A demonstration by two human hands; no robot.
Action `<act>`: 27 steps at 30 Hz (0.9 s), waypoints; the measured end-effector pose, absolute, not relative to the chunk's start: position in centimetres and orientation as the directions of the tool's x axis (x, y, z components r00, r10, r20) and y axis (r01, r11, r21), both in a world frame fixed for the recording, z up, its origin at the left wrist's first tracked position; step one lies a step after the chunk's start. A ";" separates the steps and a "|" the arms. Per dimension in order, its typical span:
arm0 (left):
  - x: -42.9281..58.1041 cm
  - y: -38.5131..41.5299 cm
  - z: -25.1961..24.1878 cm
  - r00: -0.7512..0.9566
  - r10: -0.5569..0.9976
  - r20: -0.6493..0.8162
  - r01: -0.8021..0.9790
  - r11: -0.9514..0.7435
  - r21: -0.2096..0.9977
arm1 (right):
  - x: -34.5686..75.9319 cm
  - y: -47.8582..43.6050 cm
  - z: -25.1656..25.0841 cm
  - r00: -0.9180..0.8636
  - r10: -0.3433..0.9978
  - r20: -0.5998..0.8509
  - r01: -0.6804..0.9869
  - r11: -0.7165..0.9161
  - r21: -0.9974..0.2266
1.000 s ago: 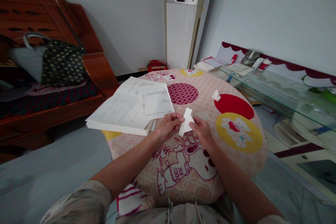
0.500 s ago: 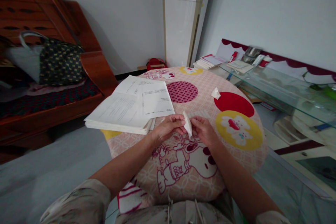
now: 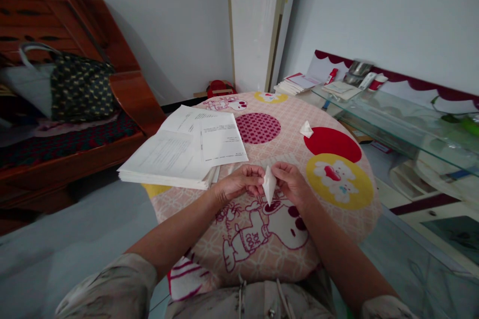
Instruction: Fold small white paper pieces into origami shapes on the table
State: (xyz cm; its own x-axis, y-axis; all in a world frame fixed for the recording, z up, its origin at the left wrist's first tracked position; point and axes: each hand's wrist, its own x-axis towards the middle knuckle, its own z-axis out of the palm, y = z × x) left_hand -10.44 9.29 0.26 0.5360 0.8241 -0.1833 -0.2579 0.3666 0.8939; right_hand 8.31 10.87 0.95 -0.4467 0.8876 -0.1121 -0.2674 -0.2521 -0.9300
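Observation:
Between my two hands is a small folded piece of white paper (image 3: 269, 187), diamond-shaped with its point downward. My left hand (image 3: 245, 181) pinches its left edge with thumb and fingers. On the other side my right hand (image 3: 290, 179) grips the right edge, its thumb and index finger at the upper part of the paper. Both hands are held just above the round table's patterned cloth (image 3: 277, 269). Farther back on the cloth, by the red circle, lies another small folded white paper (image 3: 306, 130).
A thick stack of printed paper sheets (image 3: 179, 152) covers the table's left side. To the right stands a glass shelf (image 3: 392, 119) with a red cup (image 3: 377, 82) and metal containers (image 3: 359, 71). A wooden bench (image 3: 130, 89) with a dark patterned bag (image 3: 80, 88) is at left.
The folded paper has turned, so that its diamond face now shows more broadly. Both hands stay on its edges. The view has shifted slightly.

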 end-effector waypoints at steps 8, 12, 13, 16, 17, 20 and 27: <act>-10.3 9.1 0.6 0.503 0.848 -0.165 -0.287 0.344 0.894 | 8.1 10.7 1.4 -0.416 0.904 -0.093 -0.244 -0.210 -0.947; -9.7 8.9 0.6 0.464 0.879 -0.112 -0.321 0.284 0.903 | 7.9 10.7 1.2 -0.419 0.905 -0.073 -0.268 -0.200 -0.943; -9.5 8.9 0.6 0.445 0.890 -0.101 -0.324 0.265 0.908 | 7.9 10.7 1.1 -0.415 0.908 -0.061 -0.271 -0.188 -0.944; -9.1 8.8 0.3 0.401 0.913 -0.079 -0.314 0.218 0.924 | 7.6 10.6 0.9 -0.380 0.925 -0.029 -0.263 -0.139 -0.955; -9.0 8.8 0.3 0.391 0.918 -0.072 -0.304 0.202 0.931 | 7.6 10.6 0.8 -0.365 0.931 -0.020 -0.257 -0.121 -0.959; -8.8 8.8 0.3 0.357 0.933 -0.050 -0.276 0.156 0.948 | 7.5 10.7 0.6 -0.330 0.944 -0.010 -0.231 -0.092 -0.969; -8.8 8.5 0.7 0.278 0.960 -0.022 -0.246 0.094 0.965 | 7.6 10.6 0.6 -0.349 0.936 -0.045 -0.265 -0.144 -0.953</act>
State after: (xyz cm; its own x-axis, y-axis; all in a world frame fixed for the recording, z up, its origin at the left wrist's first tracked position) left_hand -8.79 8.55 0.68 0.2783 0.9602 -0.0223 -0.2458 0.0936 0.9648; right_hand 7.55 10.61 0.64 -0.3487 0.9362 -0.0447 -0.2649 -0.1442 -0.9534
